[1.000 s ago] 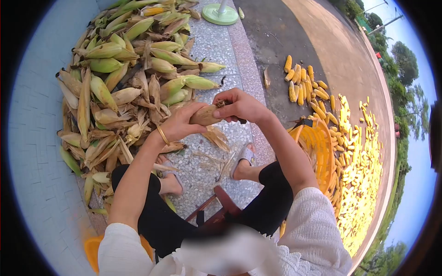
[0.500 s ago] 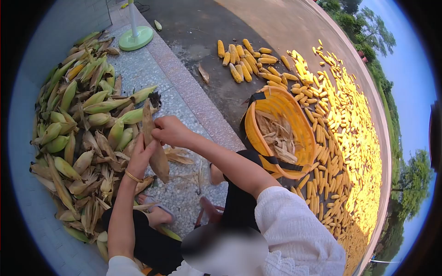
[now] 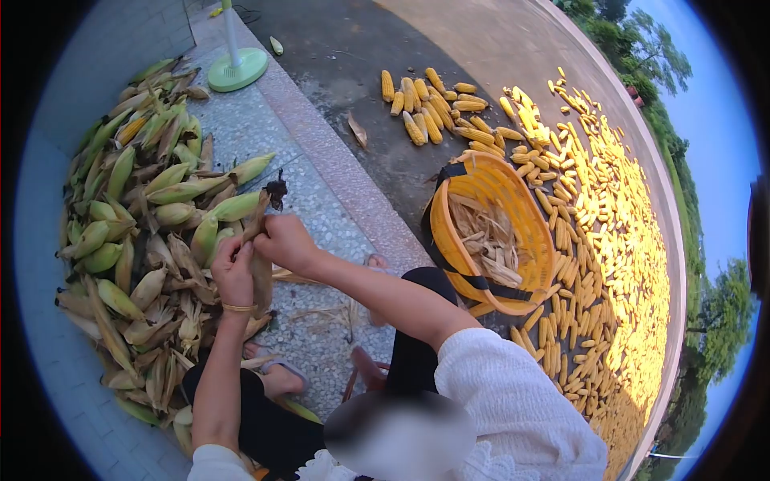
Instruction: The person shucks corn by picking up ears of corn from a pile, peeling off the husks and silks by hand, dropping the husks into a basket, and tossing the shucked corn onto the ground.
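An ear of corn (image 3: 261, 276) in dry tan husk is held between my two hands, its length running up and down in the head view. My left hand (image 3: 233, 276) is closed around its left side. At its upper end the fingers of my right hand (image 3: 285, 243) are pinched on the husk. No bare kernels show on this ear; the hands hide part of it. Just left of my hands lies a heap of unhusked corn (image 3: 172, 214), some ears green, others dry and brown.
A yellow basket (image 3: 533, 240) with black straps holds loose husks (image 3: 485, 232). Husked yellow cobs (image 3: 573, 280) spread over the ground at right, with a smaller group (image 3: 425, 112) beyond the basket. A green round stand base (image 3: 238, 70) is on the tiled ledge. Husk scraps lie by my feet.
The ear has swung more upright and moved slightly left. My right hand has shifted a little down and left, and my left hand has moved slightly left, both still on the ear.
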{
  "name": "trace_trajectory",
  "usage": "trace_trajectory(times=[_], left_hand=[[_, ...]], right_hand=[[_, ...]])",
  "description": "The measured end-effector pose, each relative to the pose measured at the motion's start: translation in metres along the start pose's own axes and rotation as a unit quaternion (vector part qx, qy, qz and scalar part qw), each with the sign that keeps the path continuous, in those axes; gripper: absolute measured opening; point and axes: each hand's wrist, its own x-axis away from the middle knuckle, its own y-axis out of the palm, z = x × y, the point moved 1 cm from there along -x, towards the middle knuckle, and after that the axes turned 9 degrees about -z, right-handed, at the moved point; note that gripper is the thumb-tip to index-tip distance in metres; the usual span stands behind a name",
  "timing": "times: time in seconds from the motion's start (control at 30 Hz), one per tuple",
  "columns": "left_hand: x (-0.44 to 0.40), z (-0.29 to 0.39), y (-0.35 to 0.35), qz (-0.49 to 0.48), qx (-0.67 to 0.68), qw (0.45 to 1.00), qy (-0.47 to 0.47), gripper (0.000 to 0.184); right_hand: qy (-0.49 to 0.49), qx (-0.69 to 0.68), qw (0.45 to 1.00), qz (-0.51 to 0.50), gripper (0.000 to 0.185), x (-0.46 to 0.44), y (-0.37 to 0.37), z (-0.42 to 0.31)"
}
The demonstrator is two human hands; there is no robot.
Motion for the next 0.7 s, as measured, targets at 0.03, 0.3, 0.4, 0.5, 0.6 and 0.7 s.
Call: trace_trajectory(times=[0.03,0.3,0.4,0.5,0.6,0.7], left_hand=[[-0.001,-0.003,0.000,0.011,0.006,1.000,0.004,0.008],[-0.012,-0.003,-0.007,0.043,0.135,0.990,-0.026,0.005],[-0.008,-0.007,-0.018,0.002,0.029,1.000,-0.008,0.005],[-0.003,0.007,-0.019,-0.026,-0.063,0.998,0.018,0.008],[-0.004,-0.008,-0.021,0.016,0.067,0.997,-0.044,0.007],[-0.020,-0.032,-0.042,0.151,0.321,0.928,-0.116,0.008]], right_hand=[[-0.002,0.000,1.000,-0.002,0.026,-0.002,0.003,0.002],[0.138,-0.320,0.930,-0.115,0.017,-0.008,-0.003,-0.012],[0.133,-0.210,0.951,-0.183,0.020,-0.009,0.005,-0.011],[0.018,0.102,0.980,-0.169,0.026,-0.010,0.001,-0.017],[-0.030,0.106,0.989,-0.097,0.028,-0.010,0.010,-0.024],[-0.081,0.022,0.996,-0.040,0.022,-0.003,0.019,-0.034]])
